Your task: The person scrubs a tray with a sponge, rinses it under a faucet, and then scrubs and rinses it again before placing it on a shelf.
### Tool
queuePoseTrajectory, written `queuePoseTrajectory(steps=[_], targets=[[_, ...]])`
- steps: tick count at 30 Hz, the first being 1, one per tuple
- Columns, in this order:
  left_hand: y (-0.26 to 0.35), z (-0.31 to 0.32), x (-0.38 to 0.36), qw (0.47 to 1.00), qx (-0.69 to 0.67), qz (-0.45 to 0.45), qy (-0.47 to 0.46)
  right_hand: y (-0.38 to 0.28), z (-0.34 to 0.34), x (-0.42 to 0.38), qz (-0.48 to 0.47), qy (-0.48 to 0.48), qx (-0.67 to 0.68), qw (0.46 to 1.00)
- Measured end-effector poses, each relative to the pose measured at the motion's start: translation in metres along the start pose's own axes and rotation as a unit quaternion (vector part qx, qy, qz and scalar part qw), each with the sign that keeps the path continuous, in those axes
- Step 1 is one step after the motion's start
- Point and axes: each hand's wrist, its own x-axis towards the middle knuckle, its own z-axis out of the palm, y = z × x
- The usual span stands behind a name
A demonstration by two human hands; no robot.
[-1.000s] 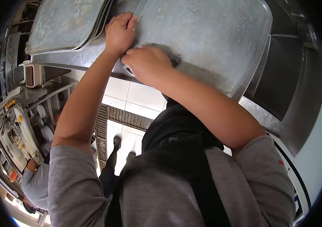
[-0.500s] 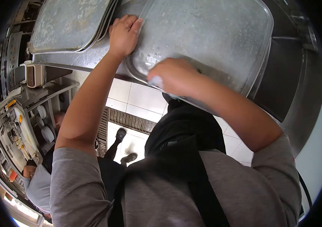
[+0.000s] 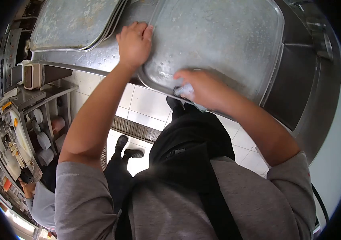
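A large grey metal baking tray point(image 3: 218, 36), wet with drops, lies flat on the steel counter. My left hand point(image 3: 134, 44) is closed at its left rim, fingers curled and thumb over the edge. Near the tray's front edge, my right hand point(image 3: 208, 89) is closed around a whitish wad point(image 3: 183, 90) and presses it against the tray. The wad looks like a scrubbing pad or a bunched cloth; most of it is hidden under my fingers. A stack of similar stained trays point(image 3: 74, 24) lies to the left.
The steel counter point(image 3: 94, 62) runs under the trays, with a dark recessed section point(image 3: 294, 88) at right. Beige containers point(image 3: 32, 76) stand at far left, above shelves with white bowls point(image 3: 43, 141). A co-worker point(image 3: 44, 206) stands at lower left. A floor drain grate point(image 3: 134, 129) crosses the tiles.
My right hand has slid a little right along the tray's front edge with the whitish wad. My left hand stays at the rim. The co-worker's feet have shifted.
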Motion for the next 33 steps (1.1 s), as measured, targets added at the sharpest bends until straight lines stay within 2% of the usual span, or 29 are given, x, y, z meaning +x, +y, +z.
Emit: queuePoseTrajectory(steps=[1,2,4,9,11,15,17,18,20,22,24,29,31,33], targets=[[0.002,0.0,-0.004,0.999,0.02,-0.026,-0.006,-0.004,-0.001,-0.005,0.03,0.012,-0.057,0.998],[0.0,-0.002,-0.002,0.999,0.022,-0.025,-0.007,-0.002,0.001,-0.009,0.03,0.013,-0.055,0.998],[-0.005,-0.007,0.008,0.998,0.024,0.009,-0.059,0.003,0.007,-0.014,-0.072,0.048,-0.122,0.989],[0.007,0.017,0.082,0.995,-0.055,0.077,-0.01,0.003,0.012,-0.018,-0.084,0.091,-0.179,0.976],[0.007,0.026,0.093,0.996,0.062,0.068,0.019,0.003,0.018,-0.008,-0.113,0.11,-0.162,0.974],[0.007,0.029,0.091,0.999,0.033,0.039,-0.001,-0.021,0.033,0.045,-0.173,0.132,-0.219,0.951],[0.005,0.029,0.09,0.998,0.031,0.049,0.018,-0.029,0.032,0.076,-0.228,0.198,-0.269,0.915],[0.007,0.028,0.09,0.998,0.032,0.049,0.017,-0.028,0.027,0.087,-0.228,0.199,-0.267,0.915],[0.011,0.023,0.09,0.999,0.015,0.038,0.002,-0.026,0.017,0.103,-0.126,0.318,-0.238,0.909],[0.01,0.024,0.088,0.999,0.015,0.036,-0.003,-0.028,0.028,0.094,-0.109,0.31,-0.242,0.913],[0.011,0.022,0.093,0.999,0.014,0.035,-0.002,-0.035,0.043,0.075,-0.194,0.228,-0.226,0.927],[0.01,0.023,0.09,0.999,0.021,0.037,-0.001,-0.027,0.02,0.1,-0.134,0.285,-0.247,0.916],[0.013,0.021,0.09,0.999,0.015,0.032,-0.002,-0.038,0.04,0.082,-0.175,0.223,-0.267,0.921],[0.013,0.019,0.088,1.0,0.01,0.026,-0.005,-0.035,0.035,0.084,-0.182,0.225,-0.267,0.919]])
